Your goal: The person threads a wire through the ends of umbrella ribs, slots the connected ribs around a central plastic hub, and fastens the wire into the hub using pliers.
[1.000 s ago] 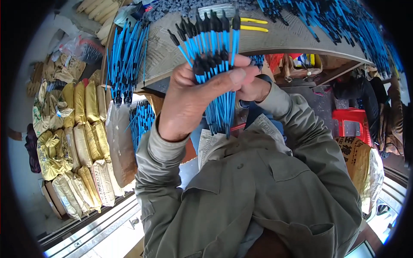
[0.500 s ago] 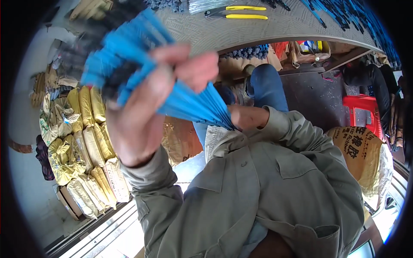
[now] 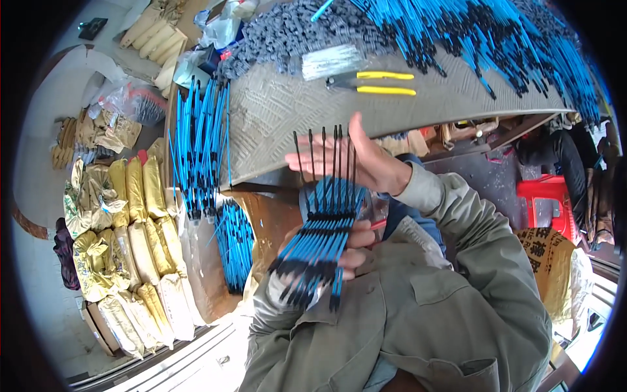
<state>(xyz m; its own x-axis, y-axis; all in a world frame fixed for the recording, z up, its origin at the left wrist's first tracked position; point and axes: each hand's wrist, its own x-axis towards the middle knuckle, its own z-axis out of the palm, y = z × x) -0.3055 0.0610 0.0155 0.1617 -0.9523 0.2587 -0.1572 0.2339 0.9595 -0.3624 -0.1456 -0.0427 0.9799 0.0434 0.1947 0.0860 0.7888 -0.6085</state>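
Close to my chest, my left hand (image 3: pixel 356 245) is closed around a fanned bunch of thin blue rods with black ends (image 3: pixel 320 245). Its fingers curl in from behind, so part of the hand is hidden by the rods. Several black tips point up and away from me. Just beyond those tips is my right hand (image 3: pixel 372 160), palm showing, thumb up and fingers stretched to the left. Nothing is gripped in it; the tips overlap it in view, and I cannot tell whether they touch.
Ahead is a grey table (image 3: pixel 281 111) with yellow-handled pliers (image 3: pixel 385 83), grey small parts (image 3: pixel 294 39) and a large blue rod pile (image 3: pixel 470 39). More blue rods (image 3: pixel 199 144) lie at its left edge, others in a carton (image 3: pixel 209 287). Gold packages (image 3: pixel 130 242) stack left; a red stool (image 3: pixel 545 199) stands right.
My left hand has come down from the upper left toward my chest with the rods. My right hand has let go of their near end, opened and moved forward. The view has shifted.
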